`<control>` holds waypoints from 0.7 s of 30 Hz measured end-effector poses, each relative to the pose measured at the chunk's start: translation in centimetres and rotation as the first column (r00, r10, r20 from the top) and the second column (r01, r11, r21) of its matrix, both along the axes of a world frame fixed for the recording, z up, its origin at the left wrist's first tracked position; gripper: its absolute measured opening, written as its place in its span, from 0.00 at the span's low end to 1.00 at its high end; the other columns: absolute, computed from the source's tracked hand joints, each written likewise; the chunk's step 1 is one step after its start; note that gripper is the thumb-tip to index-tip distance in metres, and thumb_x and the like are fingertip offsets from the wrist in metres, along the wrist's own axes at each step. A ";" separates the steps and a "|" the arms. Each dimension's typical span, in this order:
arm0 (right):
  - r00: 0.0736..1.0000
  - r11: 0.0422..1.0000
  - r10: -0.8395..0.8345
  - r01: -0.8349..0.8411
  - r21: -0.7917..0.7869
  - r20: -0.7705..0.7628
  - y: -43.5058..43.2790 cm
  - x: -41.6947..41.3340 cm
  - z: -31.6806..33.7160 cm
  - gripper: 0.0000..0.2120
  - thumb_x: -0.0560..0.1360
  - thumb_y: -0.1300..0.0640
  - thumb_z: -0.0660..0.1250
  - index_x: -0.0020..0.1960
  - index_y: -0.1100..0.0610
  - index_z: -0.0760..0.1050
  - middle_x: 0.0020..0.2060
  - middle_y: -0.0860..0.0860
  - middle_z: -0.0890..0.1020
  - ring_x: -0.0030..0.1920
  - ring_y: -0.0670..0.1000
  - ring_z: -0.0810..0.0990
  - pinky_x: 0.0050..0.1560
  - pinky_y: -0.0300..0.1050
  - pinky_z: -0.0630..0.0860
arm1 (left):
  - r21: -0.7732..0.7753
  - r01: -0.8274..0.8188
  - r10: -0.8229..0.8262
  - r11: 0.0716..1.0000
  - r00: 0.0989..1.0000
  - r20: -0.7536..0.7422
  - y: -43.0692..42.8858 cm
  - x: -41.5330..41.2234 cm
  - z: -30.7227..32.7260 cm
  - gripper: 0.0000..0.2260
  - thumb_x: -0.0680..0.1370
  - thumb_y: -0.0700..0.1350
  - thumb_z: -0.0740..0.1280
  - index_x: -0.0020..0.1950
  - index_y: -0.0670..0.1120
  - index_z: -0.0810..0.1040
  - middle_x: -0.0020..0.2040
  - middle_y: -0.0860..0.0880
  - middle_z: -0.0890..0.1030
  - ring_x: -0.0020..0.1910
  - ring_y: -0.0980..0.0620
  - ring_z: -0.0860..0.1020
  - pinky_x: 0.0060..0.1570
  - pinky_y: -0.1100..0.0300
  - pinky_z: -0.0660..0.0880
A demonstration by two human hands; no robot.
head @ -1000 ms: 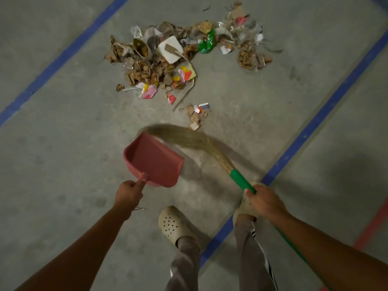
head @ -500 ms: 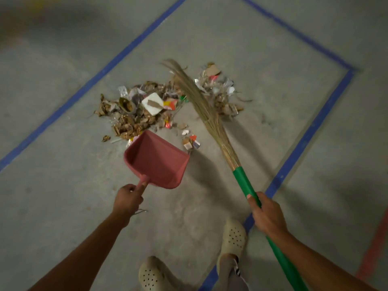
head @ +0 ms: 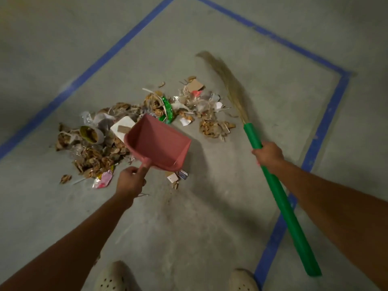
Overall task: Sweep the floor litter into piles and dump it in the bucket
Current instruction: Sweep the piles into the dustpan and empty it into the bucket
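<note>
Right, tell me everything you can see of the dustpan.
The dustpan is dull pinkish-red, plastic by its look: a flat tray with raised side and back walls, an open front edge and a short handle. It looks empty inside. It is tilted, open edge pointing away from the person, over the near edge of the litter pile, hiding part of it. Its only grip is the left hand, which holds the handle. Whether it touches the floor is unclear.

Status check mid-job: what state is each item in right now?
Dustpan: empty, gripped by left hand, over the litter.
Broom: right hand grips green handle, bristles right of litter.
Litter: piled on floor, none scooped.
Bucket: not in view.
</note>
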State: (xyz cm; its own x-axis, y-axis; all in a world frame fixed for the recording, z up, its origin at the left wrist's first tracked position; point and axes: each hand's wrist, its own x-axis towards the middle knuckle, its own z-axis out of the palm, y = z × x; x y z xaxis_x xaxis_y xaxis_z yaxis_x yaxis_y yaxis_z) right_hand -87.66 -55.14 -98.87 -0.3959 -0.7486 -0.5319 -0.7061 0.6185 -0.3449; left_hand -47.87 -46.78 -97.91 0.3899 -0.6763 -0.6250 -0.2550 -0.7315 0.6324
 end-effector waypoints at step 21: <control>0.995 0.997 -0.066 0.063 -0.041 -0.069 20.1 0.9 4.7 0.24 0.78 0.62 0.69 0.73 0.62 0.71 0.56 0.67 0.81 0.55 0.68 0.80 0.55 0.54 0.76 | 0.227 0.040 -0.031 0.973 0.999 -0.041 10.4 8.8 3.1 0.15 0.82 0.49 0.66 0.49 0.36 0.79 0.32 0.42 0.77 0.27 0.49 0.69 0.28 0.60 0.62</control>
